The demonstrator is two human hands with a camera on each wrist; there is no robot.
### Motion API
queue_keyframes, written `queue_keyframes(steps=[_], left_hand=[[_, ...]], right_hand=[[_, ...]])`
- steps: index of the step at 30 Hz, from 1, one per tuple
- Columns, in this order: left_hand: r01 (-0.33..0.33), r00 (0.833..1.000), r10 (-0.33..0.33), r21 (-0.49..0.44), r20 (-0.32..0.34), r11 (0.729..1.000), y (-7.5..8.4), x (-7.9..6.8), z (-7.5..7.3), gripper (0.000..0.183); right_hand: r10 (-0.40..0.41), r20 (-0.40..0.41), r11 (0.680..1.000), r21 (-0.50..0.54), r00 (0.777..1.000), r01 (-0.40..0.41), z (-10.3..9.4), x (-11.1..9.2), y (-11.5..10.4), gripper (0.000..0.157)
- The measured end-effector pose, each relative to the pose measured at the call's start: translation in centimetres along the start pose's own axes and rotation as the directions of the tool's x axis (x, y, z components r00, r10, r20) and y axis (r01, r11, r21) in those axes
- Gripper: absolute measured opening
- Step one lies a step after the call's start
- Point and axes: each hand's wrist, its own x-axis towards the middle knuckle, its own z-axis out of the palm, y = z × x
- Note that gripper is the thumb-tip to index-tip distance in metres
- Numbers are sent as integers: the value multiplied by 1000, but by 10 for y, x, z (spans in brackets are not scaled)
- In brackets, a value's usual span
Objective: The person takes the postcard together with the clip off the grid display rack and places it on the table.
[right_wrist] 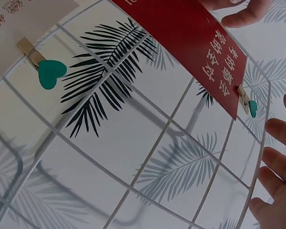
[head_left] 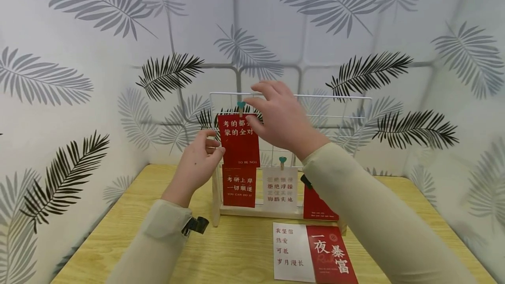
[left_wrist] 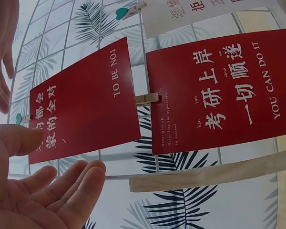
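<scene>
A red card (head_left: 240, 146) with white lettering hangs at the upper left of a white wire grid, under a wooden clip with a teal heart (head_left: 241, 105). Beside the card's left edge is my left hand (head_left: 201, 161), fingers loosely bent; in the left wrist view its thumb (left_wrist: 21, 139) overlaps a corner of the card. My right hand (head_left: 280, 115) is raised in front of the grid's top, fingers spread and gently curved just right of the clip. Nothing shows in its grasp. The right wrist view has the clip (right_wrist: 244, 99) on the card's edge, apart from those fingers.
Below hang a second red card (head_left: 239, 192), a white card (head_left: 280, 194) under another heart clip (head_left: 282, 160), and a red card (head_left: 319, 205) partly behind my right sleeve. A white card (head_left: 289, 266) and a red card (head_left: 335, 271) lie on the wooden table (head_left: 229, 249).
</scene>
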Motion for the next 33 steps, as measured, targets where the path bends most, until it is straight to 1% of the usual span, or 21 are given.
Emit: queue_keyframes(steps=[8, 13, 19, 24, 28, 33], left_hand=[[-4, 1000, 4, -1, -15, 1000, 0, 4, 1, 51], [3, 1000, -3, -12, -28, 1000, 1, 7, 2, 49], [-1, 999, 2, 26, -44, 1000, 2, 9, 4, 46], [0, 998, 2, 42, -57, 999, 6, 11, 6, 45], [-13, 997, 17, 55, -73, 998, 7, 13, 6, 44], [-40, 995, 45, 63, -90, 997, 6, 14, 6, 41]], right_hand=[[-20, 24, 1000, -12, 1000, 20, 2, 12, -2, 40], [-4, 62, 1000, -28, 998, 6, 4, 16, -3, 40], [3, 103, 998, -57, 995, 3, 7, 22, -6, 39], [33, 151, 997, -70, 988, -22, 7, 25, -7, 41], [44, 158, 997, -74, 987, -32, 9, 27, -8, 40], [50, 138, 996, -75, 989, -40, 11, 29, -9, 37]])
